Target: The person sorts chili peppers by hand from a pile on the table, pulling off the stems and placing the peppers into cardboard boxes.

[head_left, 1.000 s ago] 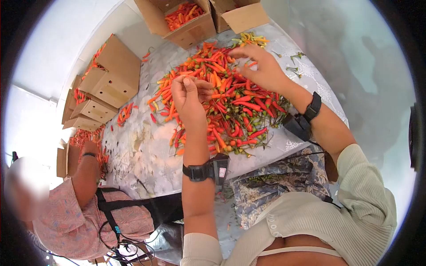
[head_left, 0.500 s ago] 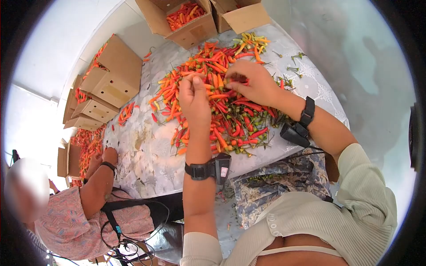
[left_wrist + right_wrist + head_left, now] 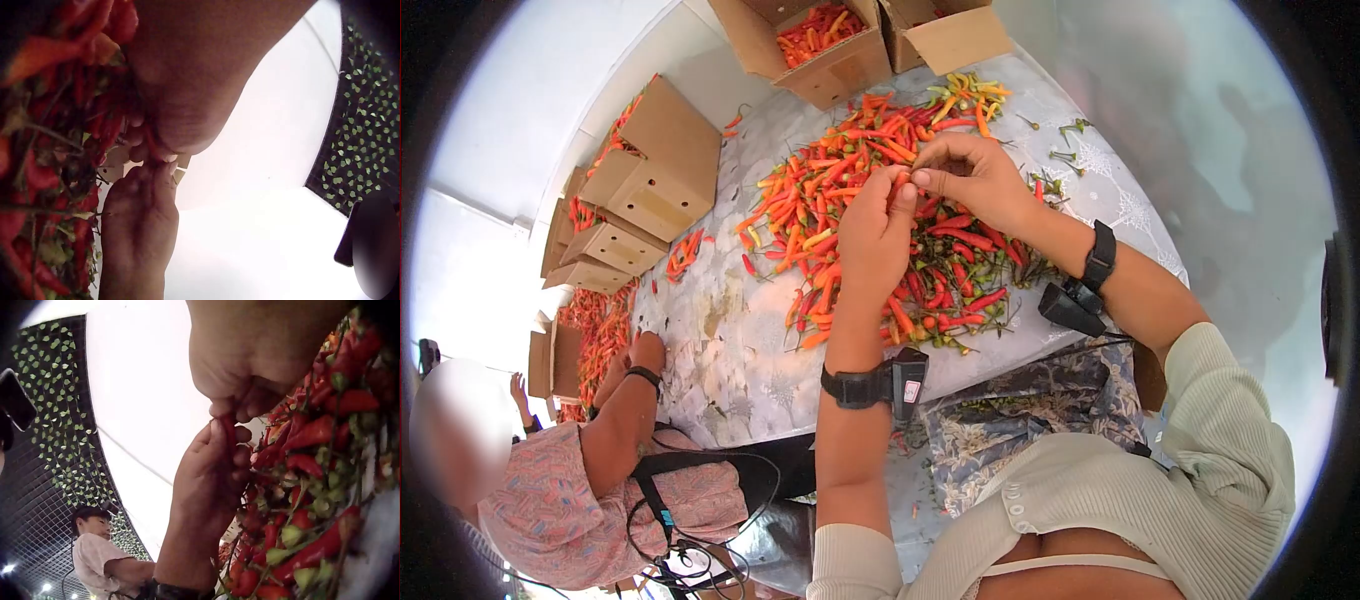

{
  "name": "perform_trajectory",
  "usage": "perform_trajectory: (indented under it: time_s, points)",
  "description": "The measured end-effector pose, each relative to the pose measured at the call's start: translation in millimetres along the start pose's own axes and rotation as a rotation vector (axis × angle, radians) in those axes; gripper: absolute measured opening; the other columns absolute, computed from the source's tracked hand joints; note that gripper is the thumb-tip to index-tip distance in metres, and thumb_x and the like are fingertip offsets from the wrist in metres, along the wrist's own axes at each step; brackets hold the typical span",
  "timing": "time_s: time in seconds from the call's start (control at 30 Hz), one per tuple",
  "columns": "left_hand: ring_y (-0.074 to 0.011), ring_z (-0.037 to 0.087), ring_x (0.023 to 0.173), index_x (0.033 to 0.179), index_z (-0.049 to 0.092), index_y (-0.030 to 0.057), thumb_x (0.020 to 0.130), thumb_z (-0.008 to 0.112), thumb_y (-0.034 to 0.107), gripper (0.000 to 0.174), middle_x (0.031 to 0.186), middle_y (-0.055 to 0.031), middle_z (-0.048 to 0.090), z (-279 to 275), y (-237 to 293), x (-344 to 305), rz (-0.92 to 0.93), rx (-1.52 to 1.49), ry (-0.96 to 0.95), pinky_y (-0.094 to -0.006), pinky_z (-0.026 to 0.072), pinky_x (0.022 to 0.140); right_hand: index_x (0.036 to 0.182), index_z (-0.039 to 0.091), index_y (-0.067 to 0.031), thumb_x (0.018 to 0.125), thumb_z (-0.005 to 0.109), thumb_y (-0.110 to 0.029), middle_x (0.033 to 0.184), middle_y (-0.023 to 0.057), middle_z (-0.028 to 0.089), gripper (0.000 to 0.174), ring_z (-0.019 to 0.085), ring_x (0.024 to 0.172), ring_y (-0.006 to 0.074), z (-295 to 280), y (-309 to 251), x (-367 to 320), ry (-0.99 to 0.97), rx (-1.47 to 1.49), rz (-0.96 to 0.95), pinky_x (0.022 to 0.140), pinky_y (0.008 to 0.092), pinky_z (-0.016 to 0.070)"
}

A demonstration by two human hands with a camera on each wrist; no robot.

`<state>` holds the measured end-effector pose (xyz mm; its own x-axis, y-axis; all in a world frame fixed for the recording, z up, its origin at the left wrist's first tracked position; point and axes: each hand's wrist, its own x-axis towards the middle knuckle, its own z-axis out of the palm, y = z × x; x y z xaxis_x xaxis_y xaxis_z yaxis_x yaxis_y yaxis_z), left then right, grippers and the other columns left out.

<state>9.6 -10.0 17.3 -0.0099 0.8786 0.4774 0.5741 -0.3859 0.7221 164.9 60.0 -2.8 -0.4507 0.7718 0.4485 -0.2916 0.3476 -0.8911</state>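
Note:
A big pile of red and orange chili peppers [image 3: 870,190] covers the middle of a patterned table [image 3: 730,350]. Above the pile my two hands meet. My left hand [image 3: 878,232] and my right hand [image 3: 960,180] both pinch one small red chili [image 3: 229,430] between their fingertips. In the left wrist view the same chili [image 3: 150,142] shows as a thin red strip between the two hands. Green stems lie among the peppers [image 3: 300,531] below.
Open cardboard boxes [image 3: 825,45] with chilies stand at the table's far end, and more boxes [image 3: 640,180] line the left side. A second person in a patterned top [image 3: 600,490] sits at the lower left. Loose green stems [image 3: 1065,150] lie at the right.
My right hand has drawn back from the far side of the pile. My left hand has moved right to meet it, and both now pinch the same chili.

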Motion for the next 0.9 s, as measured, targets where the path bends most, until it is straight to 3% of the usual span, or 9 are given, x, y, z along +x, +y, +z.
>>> perform_trajectory:
  time_s: [0.27,0.47,0.67,0.77,0.9]
  points:
    - [-0.0219,0.061,0.071,0.105,0.057,0.0020,0.095,0.053,0.019,0.020,0.081,-0.0104,0.062,-2,3,-1,0.036,0.066,-0.046,-0.0329,0.0473,0.067,0.086,0.066,-0.0048,0.088,0.069,-0.025,0.071,-0.0057,0.056,0.020,0.048,0.066,0.0031,-6,5,5,-0.011,-0.033,0.075,0.059,0.0213,0.0392]
    - [-0.0190,0.062,0.068,0.105,0.057,0.0007,0.095,0.053,0.017,0.019,0.079,-0.0100,0.062,-1,-1,-1,0.033,0.016,-0.077,-0.0314,0.0474,0.063,0.081,0.064,-0.0100,0.090,0.065,-0.028,0.068,-0.0079,0.054,0.020,0.042,0.058,0.0016,-13,-7,5,-0.098,0.132,0.329,0.052,0.0185,0.0320]
    - [-0.0140,0.060,0.066,0.106,0.052,0.0004,0.098,0.047,0.017,0.018,0.082,-0.0084,0.064,1,1,0,-0.021,-0.177,-0.074,-0.0274,0.0477,0.060,0.082,0.062,-0.0109,0.092,0.062,-0.030,0.068,-0.0067,0.053,0.021,0.042,0.058,0.0024,-13,-5,5,-0.048,0.333,0.314,0.051,0.0195,0.0322]
    - [-0.0107,0.057,0.063,0.107,0.049,0.0015,0.099,0.045,0.016,0.017,0.081,-0.0067,0.063,-4,0,1,-0.083,-0.276,0.038,-0.0242,0.0458,0.056,0.088,0.062,-0.0077,0.091,0.064,-0.026,0.070,-0.0044,0.055,0.019,0.047,0.061,0.0037,-18,-10,8,0.165,0.169,0.244,0.053,0.0208,0.0368]
    - [-0.0064,0.049,0.058,0.108,0.049,0.0027,0.099,0.045,0.016,0.016,0.076,-0.0042,0.059,-4,-6,3,-0.113,-0.379,0.211,-0.0211,0.0415,0.051,0.098,0.062,-0.0047,0.084,0.067,-0.014,0.080,0.0034,0.061,0.018,0.058,0.071,0.0139,-31,7,15,0.329,-0.397,-0.004,0.062,0.0288,0.0464]
